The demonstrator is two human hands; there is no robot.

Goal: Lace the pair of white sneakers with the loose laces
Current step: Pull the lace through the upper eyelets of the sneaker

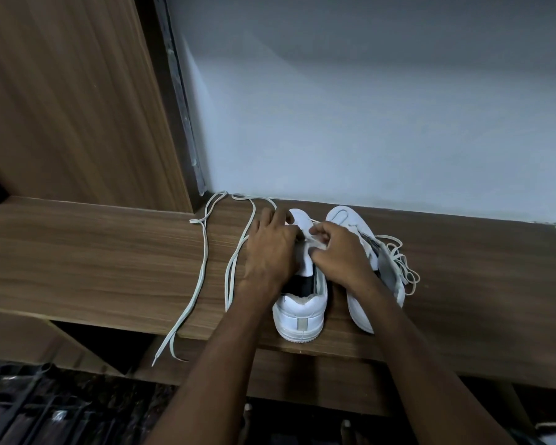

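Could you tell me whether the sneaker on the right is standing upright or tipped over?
Tipped over. The right sneaker lies on its side on the wooden shelf, its sole edge facing the left sneaker, which stands upright.

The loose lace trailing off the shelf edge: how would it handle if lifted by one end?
The loose lace lies in soft curves, so probably floppy and light. Its ends overhang the wooden shelf, so a tug could well slide it off.

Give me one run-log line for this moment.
stage: lacing left sneaker | left hand: on upper | right hand: pinching lace at eyelets | right sneaker: tilted aside
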